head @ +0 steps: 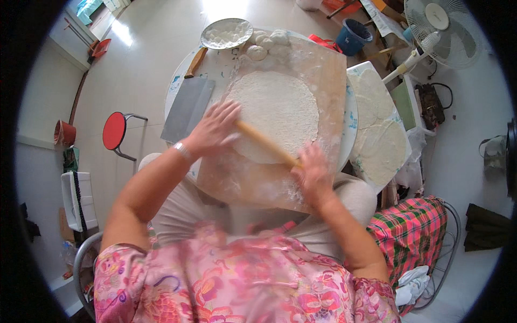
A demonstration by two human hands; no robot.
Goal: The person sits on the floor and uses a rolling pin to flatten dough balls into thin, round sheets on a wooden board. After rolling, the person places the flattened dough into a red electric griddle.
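A wooden rolling pin (pixel 266 142) lies slantwise across the near part of a wide, thin round of dough (pixel 276 107). My left hand (pixel 216 127) rests over the pin's far left end, its fingers stretched out and a metal-band watch or bracelet on the wrist. At the pin's near right end is my right hand (pixel 314 169), blurred, with the fingers curled over it. Beneath the dough lies a floured wooden board (pixel 333 80). A broad-bladed cleaver (pixel 188 107) with a wooden handle rests left of the board, close to my left hand.
Floury lumps of dough (pixel 258 52) sit at the board's far edge beside a bowl of white flour (pixel 208 39). Flat dough sheets (pixel 379 149) cover a surface at right. A red stool (pixel 114 130), a blue bucket (pixel 352 40) and a standing fan (pixel 440 32) surround the round table (pixel 350 121).
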